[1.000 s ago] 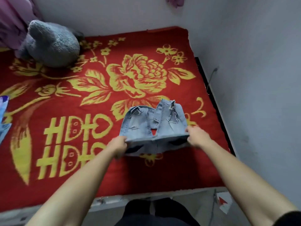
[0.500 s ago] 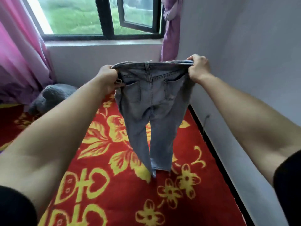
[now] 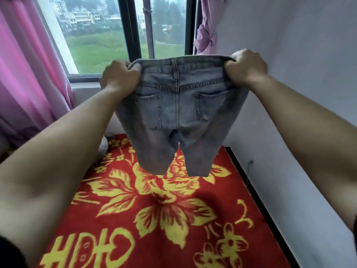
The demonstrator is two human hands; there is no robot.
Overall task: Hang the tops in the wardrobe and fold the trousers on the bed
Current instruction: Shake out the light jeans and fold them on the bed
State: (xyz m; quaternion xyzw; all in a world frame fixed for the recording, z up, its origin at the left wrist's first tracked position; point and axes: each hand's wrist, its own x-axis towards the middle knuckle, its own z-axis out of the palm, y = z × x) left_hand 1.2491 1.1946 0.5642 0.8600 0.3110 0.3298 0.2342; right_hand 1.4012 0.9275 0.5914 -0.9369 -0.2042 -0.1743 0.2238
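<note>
A pair of pale blue jeans [image 3: 179,113] hangs in the air in front of the window, back pockets facing me. My left hand [image 3: 118,77] grips the left end of the waistband and my right hand [image 3: 246,66] grips the right end, stretching it flat between them. The legs dangle above the bed [image 3: 154,219], which is covered by a red blanket with yellow flowers; their lower ends look folded or swung away, so only the upper legs show. No tops or wardrobe are in view.
A dark-framed window [image 3: 133,35] is straight ahead, with a pink curtain [image 3: 25,74] on the left and a tied purple curtain [image 3: 205,29] on the right. A white wall [image 3: 299,93] runs close along the bed's right side. A grey soft toy [image 3: 103,147] peeks out behind my left forearm.
Both hands lifted the jeans off the blanket by the waistband and raised them to window height. The legs unfolded downward, then swung up shorter. My view tilted up from the bed.
</note>
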